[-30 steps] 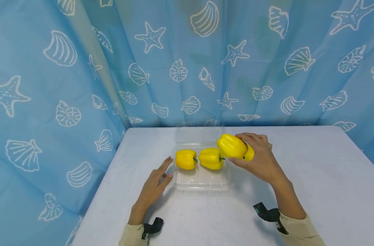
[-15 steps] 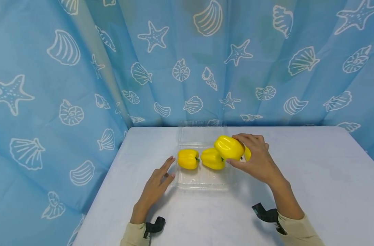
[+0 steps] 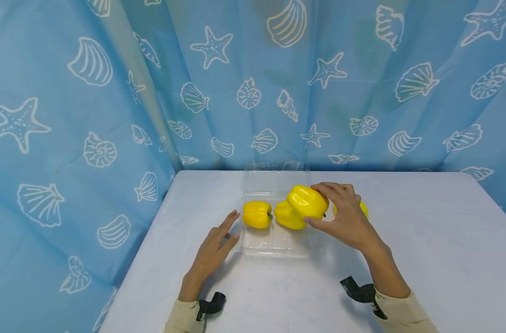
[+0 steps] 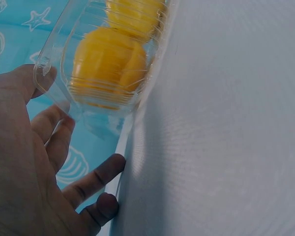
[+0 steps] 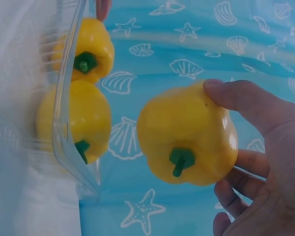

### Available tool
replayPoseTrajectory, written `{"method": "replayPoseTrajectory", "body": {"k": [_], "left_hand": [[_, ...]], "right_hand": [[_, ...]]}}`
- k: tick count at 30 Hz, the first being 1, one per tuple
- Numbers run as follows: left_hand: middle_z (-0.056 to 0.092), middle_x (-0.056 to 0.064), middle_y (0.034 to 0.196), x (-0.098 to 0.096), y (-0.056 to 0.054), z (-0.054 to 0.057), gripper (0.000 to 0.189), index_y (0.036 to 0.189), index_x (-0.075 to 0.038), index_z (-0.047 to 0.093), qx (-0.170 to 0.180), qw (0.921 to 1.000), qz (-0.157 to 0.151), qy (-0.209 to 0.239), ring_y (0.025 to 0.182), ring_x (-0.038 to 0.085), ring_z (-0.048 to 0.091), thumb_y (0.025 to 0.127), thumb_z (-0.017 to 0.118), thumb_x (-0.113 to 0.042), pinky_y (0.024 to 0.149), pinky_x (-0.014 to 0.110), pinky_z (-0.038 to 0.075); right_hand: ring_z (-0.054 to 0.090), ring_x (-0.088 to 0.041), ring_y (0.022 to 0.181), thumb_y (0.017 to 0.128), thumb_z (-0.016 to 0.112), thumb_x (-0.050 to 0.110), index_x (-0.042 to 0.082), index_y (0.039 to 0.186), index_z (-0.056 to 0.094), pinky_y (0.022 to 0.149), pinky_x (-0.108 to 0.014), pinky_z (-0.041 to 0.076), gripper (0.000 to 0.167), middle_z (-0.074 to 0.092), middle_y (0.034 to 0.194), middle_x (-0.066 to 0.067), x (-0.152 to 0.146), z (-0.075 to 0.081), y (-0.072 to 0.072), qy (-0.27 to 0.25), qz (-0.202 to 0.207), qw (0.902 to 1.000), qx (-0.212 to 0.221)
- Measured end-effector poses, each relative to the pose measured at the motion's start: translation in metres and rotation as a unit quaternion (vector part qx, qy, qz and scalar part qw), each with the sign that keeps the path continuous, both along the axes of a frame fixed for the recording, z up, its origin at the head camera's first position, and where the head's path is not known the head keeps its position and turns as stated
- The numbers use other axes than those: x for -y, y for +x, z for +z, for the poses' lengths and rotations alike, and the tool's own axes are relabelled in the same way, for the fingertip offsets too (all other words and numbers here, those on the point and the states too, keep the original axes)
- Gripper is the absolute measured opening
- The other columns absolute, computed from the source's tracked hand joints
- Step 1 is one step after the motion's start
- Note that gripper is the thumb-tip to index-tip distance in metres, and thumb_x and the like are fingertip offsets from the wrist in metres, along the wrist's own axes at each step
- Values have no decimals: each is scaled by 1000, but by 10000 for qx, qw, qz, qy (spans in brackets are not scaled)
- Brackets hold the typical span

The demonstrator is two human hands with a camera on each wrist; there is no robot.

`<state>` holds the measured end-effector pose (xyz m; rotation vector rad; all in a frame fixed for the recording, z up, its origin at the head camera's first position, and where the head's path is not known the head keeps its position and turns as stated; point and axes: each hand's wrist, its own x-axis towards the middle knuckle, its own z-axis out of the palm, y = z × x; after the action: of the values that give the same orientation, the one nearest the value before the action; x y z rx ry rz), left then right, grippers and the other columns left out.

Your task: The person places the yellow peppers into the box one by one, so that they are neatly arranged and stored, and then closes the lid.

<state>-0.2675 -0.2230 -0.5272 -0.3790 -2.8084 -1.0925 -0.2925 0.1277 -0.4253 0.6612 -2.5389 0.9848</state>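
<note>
My right hand (image 3: 343, 215) grips a yellow bell pepper (image 3: 306, 201) between thumb and fingers. In the right wrist view this bell pepper (image 5: 174, 130) hangs beside the container wall, its green stem facing the camera. A clear plastic clamshell container (image 3: 257, 245) lies with its lid folded back. Inside it sit a left yellow bell pepper (image 3: 257, 214) and a middle yellow bell pepper (image 3: 287, 217), the latter partly covered by the held one. At the container's left side rests my left hand (image 3: 213, 252), fingers spread, fingertips right at the rim.
Another yellow bell pepper (image 3: 363, 209) shows behind my right hand, mostly hidden. The container's clear lid (image 3: 276, 181) lies toward the back edge of the white-covered table (image 3: 423, 240). A blue curtain (image 3: 244, 115) with shell prints hangs behind and at the left.
My right hand has carried its bell pepper left and slightly lower, over the middle one. The pepper behind that hand now shows at its right. My left hand stays at the container.
</note>
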Motion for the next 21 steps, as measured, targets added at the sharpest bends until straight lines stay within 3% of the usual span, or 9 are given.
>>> {"method": "replayPoseTrajectory", "body": {"k": [8,15,21], "left_hand": [[25,-19,161,1,-2,2,57,158,-36,31,-17,10000,-62,-5,99,17,52,104,50,-44,81,40,44],[26,-19,161,0,-2,2,57,158,-36,31,-75,9999,-72,-33,100,17,52,104,49,-44,81,39,44],[26,-20,161,2,0,2,57,157,-37,31,-131,9998,-127,33,98,14,52,104,49,-44,82,39,44]], "right_hand": [[37,-33,119,76,88,36,13,137,58,91,-58,28,72,53,139,-10,10,-2,-1,68,57,9997,218],[36,-31,121,75,89,34,14,139,57,91,-56,27,74,53,141,-8,19,-4,-1,14,249,9990,379],[35,-29,124,76,88,38,19,141,57,97,-65,24,74,53,142,-4,28,-7,-1,107,355,9969,690]]}}
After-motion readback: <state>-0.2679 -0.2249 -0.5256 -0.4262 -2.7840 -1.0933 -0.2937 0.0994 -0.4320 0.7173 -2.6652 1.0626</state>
